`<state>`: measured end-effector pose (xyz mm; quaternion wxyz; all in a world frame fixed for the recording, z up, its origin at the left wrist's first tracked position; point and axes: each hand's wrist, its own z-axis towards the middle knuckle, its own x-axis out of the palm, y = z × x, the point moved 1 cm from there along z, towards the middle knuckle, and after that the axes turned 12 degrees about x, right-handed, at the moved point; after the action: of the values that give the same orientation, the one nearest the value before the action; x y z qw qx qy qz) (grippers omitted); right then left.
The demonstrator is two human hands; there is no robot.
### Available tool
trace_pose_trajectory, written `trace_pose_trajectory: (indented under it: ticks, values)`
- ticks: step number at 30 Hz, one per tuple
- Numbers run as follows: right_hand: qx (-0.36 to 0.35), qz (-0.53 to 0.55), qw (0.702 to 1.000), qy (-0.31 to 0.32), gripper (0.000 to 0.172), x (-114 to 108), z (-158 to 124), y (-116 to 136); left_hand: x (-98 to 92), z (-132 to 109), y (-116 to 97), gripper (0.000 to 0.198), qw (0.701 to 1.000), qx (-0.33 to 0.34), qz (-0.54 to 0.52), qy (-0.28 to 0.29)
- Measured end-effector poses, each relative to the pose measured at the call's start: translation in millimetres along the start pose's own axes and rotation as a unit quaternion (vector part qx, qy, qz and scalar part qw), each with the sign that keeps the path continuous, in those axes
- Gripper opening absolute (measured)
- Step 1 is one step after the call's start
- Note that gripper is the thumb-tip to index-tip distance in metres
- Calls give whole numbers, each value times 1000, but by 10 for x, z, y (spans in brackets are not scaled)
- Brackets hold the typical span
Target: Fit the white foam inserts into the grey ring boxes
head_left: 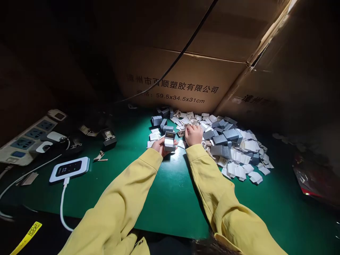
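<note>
My left hand [160,146] is closed around a small dark grey box [169,141] with its lid up and a white insert showing inside. To its right, my right hand [193,135] reaches into the near side of a pile of white folded pieces [240,169]. Its fingers are bent, and a small brown piece [181,133] lies beside the fingertips. Whether the fingers pinch anything is hidden. More grey boxes [231,134] lie among the white pieces on the right, and a few grey boxes [156,120] stand behind my left hand.
Large cardboard cartons [172,85] wall off the back of the green table [170,198]. At left are a power strip [29,138], a white device [69,169] with a cable, and an open dark box [108,138]. A black cable [183,51] hangs across the cartons.
</note>
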<state>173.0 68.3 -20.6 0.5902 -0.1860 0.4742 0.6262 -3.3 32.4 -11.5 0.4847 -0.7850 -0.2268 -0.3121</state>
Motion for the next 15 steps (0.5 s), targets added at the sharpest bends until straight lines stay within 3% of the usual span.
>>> trace_pose_trajectory:
  ticks: [2,5,7,11,15]
  values:
    - [-19,14,1000,15,32,-7,86,112,3,10,6,32,1000,2,1,0]
    - [-38,-29,990,130,32,64,265,319,8,14,10,30,1000,5,1,6]
    - [-21,-48,985,162,26,130,377,408,4,14,11,30,1000,6,2,9]
    - [14,-60,981,186,20,196,490,410,-15,18,13,26,1000,5,4,13]
    - [14,-38,984,173,22,72,444,352,-11,22,4,28,1000,4,-3,19]
